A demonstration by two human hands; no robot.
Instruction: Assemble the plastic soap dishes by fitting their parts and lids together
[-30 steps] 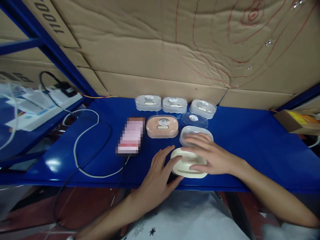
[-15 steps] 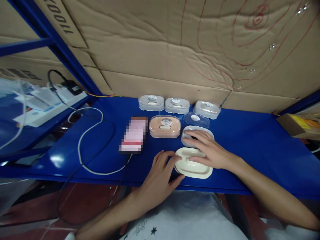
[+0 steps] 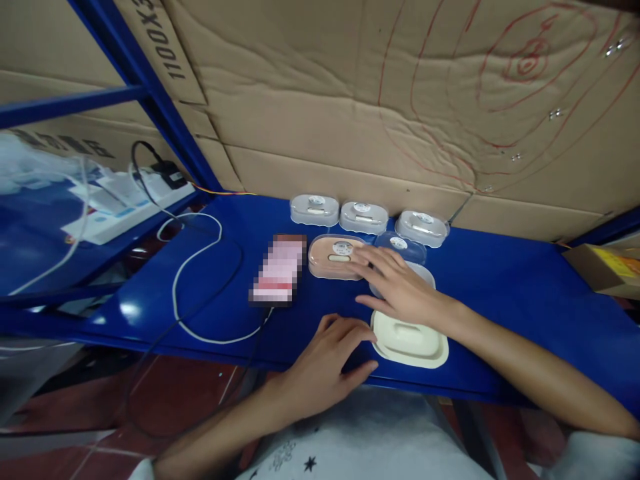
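Observation:
My right hand (image 3: 406, 288) is stretched over the grey oval container (image 3: 426, 275), hiding most of it. Its fingertips overlap the right end of a peach box (image 3: 327, 261) with a clear cover and round label; whether they touch it I cannot tell. A cream oval piece (image 3: 411, 348) like a lid, with a raised bar in its middle, lies nearer to me. At its left edge is my left hand (image 3: 325, 367), thumb and fingers apart, holding nothing. Behind my right hand lies a loose clear cover (image 3: 416, 253) with a label, partly hidden.
Three grey boxes with clear covers, such as the leftmost one (image 3: 314, 211), line the back by the cardboard wall (image 3: 310, 120). A phone (image 3: 280, 270) with a white cable (image 3: 175, 293) lies left. A power strip (image 3: 120, 217) is farther left, a cardboard box (image 3: 590, 270) right.
My right hand has moved left and away from me, off the cream piece toward the peach box. My left hand has drawn slightly back from the cream piece. The camera view has shifted.

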